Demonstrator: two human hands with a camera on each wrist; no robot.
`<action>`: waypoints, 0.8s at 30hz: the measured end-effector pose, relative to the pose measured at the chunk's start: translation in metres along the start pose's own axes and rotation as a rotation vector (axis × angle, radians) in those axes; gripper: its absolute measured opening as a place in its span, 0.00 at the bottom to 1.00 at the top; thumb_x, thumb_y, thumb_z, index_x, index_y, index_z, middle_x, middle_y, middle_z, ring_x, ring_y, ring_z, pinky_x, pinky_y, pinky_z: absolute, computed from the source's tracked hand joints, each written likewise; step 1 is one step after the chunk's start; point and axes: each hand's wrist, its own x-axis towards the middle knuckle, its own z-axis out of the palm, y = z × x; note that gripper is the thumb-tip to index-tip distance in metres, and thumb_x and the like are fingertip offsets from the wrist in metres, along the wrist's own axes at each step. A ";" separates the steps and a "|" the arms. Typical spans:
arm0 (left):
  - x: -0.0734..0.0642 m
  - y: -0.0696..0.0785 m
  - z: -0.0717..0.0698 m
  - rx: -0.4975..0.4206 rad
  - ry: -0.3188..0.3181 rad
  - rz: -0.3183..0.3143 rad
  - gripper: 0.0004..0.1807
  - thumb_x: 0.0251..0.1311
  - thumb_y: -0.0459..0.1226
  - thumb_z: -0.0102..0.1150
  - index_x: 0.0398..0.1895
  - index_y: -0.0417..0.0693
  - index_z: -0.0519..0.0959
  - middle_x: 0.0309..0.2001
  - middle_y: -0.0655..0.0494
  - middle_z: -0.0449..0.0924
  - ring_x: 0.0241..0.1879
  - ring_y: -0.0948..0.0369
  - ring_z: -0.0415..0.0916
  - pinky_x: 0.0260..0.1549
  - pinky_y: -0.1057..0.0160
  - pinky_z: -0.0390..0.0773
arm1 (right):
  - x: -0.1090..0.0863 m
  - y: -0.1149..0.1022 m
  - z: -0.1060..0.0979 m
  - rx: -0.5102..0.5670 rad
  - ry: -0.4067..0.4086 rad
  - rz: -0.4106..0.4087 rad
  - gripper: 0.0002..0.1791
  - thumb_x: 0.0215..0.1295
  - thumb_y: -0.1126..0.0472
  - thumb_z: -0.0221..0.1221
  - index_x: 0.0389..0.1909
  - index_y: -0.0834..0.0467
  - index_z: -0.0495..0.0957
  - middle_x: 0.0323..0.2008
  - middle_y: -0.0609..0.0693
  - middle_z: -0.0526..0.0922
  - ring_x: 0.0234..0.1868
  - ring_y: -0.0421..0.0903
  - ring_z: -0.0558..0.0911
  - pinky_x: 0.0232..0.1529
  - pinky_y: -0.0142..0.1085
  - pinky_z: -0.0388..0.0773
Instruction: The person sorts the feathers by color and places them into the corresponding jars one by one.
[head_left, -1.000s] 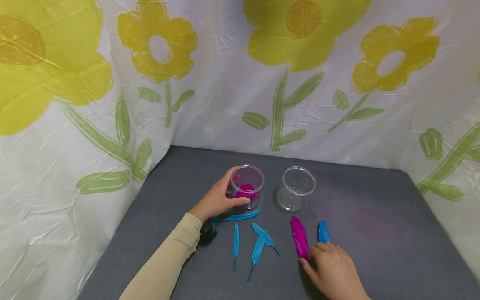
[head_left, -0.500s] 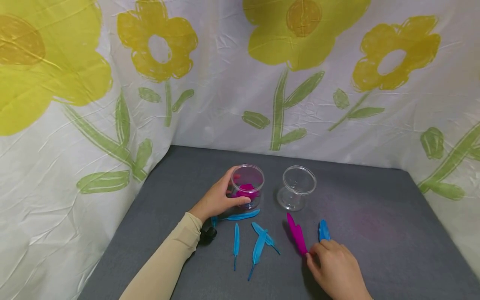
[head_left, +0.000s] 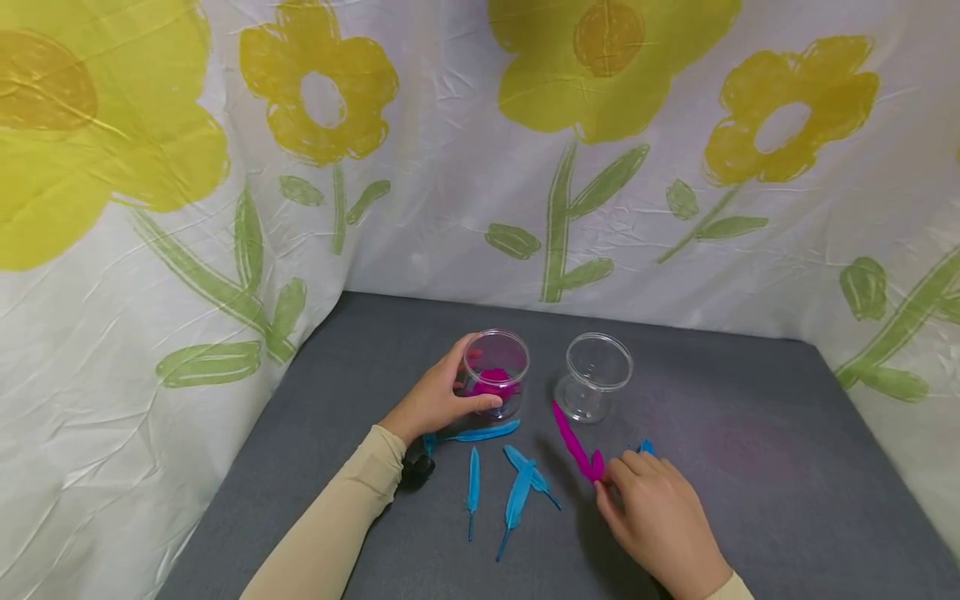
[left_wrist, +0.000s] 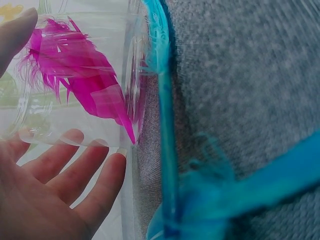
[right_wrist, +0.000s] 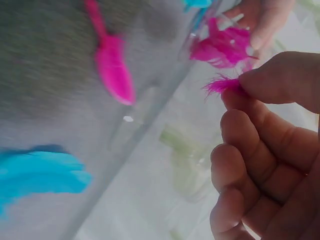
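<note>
1. Left sleeve (head_left: 330,508): long, plain beige, creased toward the cuff (head_left: 386,454).
2. Right sleeve (head_left: 731,588): I see only its edge, matching beige.
3. Left hand (head_left: 446,393) and right hand (head_left: 660,517): I see both bare.
4. Black item (head_left: 417,472): small, rounded, beside the left cuff; I cannot resolve details.

Soft light throws a faint shadow (head_left: 600,537) left of the right hand (head_left: 660,517); the left cup (head_left: 497,382) glints; the right-wrist view blurs a blue feather (right_wrist: 45,172).

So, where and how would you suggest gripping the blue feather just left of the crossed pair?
I'd probably pinch the blue feather by its bare quill, coming down from the near side: the quill points that way and lies apart from the crossed feathers.
</note>
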 end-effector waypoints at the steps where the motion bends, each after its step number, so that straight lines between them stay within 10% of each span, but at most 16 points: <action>1: 0.000 0.000 0.000 -0.001 -0.001 -0.001 0.57 0.59 0.59 0.79 0.86 0.72 0.52 0.77 0.54 0.71 0.70 0.50 0.75 0.68 0.47 0.82 | 0.004 -0.001 0.000 0.002 0.008 -0.014 0.10 0.54 0.62 0.73 0.25 0.50 0.79 0.23 0.36 0.71 0.26 0.35 0.67 0.28 0.31 0.65; 24: -0.002 -0.001 -0.001 0.002 -0.003 0.027 0.57 0.60 0.59 0.78 0.87 0.70 0.52 0.78 0.53 0.71 0.68 0.52 0.76 0.68 0.48 0.82 | 0.076 -0.003 -0.010 0.108 -0.062 -0.098 0.11 0.59 0.63 0.73 0.26 0.48 0.79 0.25 0.38 0.73 0.28 0.34 0.69 0.30 0.32 0.72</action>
